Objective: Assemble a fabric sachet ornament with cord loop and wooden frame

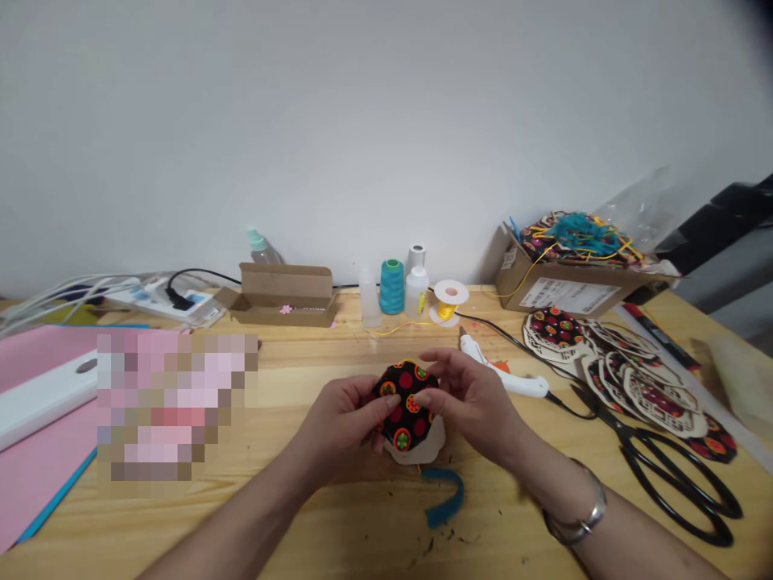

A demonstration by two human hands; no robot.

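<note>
Between my two hands is a black octagonal fabric-covered piece (406, 405) patterned in orange, red and green. My left hand (356, 415) grips its left side, thumb on the front and fingers behind. On the right side, my right hand (468, 399) has its thumb on the face and its fingers curved around the upper edge. A pale scalloped backing (421, 451) shows beneath the fabric. Below it hangs a teal tassel (447, 495), its end near the tabletop.
Black-handled scissors (670, 479) lie at right beside several patterned pieces (646, 379). Behind my right hand rests a white glue gun (507, 372). A teal thread cone (392, 287) and a yellow cord spool (450, 302) stand near the wall. A packed cardboard box (580, 286) is back right.
</note>
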